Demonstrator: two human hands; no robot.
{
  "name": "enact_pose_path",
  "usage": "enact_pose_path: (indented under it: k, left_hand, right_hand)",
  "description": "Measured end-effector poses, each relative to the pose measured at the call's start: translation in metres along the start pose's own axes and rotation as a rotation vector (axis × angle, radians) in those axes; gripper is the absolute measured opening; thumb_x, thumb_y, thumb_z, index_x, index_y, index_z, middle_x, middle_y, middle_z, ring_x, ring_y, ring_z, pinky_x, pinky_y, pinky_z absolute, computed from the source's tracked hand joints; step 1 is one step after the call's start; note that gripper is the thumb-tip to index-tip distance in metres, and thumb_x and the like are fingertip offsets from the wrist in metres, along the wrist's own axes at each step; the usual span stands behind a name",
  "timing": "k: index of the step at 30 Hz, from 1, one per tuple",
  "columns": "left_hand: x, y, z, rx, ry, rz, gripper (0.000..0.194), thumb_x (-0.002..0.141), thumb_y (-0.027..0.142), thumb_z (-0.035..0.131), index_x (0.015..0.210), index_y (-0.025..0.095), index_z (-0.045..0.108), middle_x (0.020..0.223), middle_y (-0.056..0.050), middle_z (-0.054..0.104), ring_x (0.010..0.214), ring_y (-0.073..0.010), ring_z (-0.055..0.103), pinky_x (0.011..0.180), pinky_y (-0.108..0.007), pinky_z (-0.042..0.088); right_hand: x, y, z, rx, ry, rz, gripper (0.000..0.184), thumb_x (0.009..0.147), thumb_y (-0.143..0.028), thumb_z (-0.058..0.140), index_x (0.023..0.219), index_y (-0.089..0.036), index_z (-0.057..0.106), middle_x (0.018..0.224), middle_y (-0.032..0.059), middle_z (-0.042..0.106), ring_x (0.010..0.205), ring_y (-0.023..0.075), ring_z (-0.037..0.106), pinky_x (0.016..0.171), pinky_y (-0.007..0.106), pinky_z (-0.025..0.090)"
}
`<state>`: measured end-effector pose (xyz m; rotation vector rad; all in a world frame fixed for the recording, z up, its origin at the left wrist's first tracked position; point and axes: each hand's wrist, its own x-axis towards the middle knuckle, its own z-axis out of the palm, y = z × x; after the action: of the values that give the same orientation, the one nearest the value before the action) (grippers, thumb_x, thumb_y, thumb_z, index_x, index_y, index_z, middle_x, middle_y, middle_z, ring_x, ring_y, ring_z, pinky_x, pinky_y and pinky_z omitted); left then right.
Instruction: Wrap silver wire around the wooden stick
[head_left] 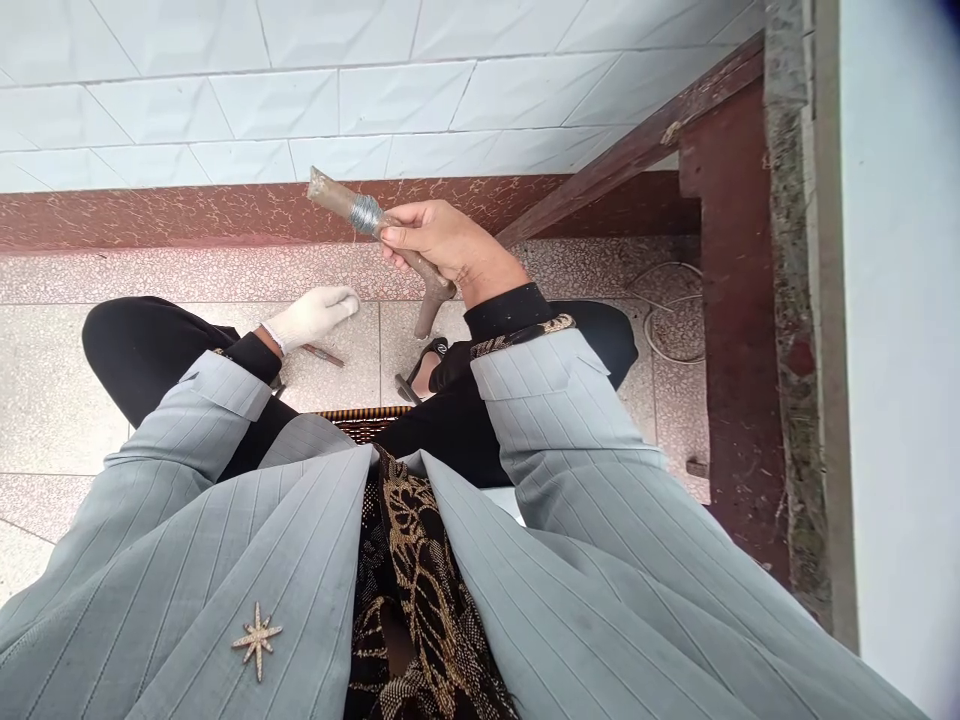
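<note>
My right hand (442, 245), bare, is closed around a forked piece of wooden branch (427, 275). It holds the branch up at a slant, thumb and fingers just below a coil of grey wire (366, 214) wound round it. The fork's short end points down toward the floor. To the left and lower, my left hand (315, 315) wears a white knitted glove, and its fingers are curled in. Whatever it may hold is hidden. Just below the glove shows a thin brown rod-like thing (326, 355); I cannot tell whether the hand touches it.
A white tiled wall (262, 110) with a red-brown base strip (150, 215) stands in front. On the right is a dark red wooden frame (739, 330), with a loop of white cable (667, 350) on the speckled floor beside it. A woven seat edge (367, 415) shows between my legs.
</note>
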<state>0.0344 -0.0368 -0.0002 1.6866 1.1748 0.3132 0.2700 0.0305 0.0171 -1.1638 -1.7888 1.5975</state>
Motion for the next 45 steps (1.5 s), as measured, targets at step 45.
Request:
enact_pose_path:
  k: [45]
  left_hand:
    - [0.000, 0.001, -0.006, 0.146, -0.052, 0.068, 0.026, 0.095, 0.029, 0.053, 0.073, 0.018, 0.060, 0.064, 0.003, 0.050, 0.064, -0.0120, 0.045, 0.067, -0.029, 0.035]
  right_hand:
    - [0.001, -0.006, 0.018, -0.908, -0.295, 0.364, 0.011, 0.094, -0.019, 0.072, 0.099, -0.018, 0.081, 0.089, 0.0072, 0.071, 0.082, 0.0221, 0.065, 0.073, 0.034, 0.045]
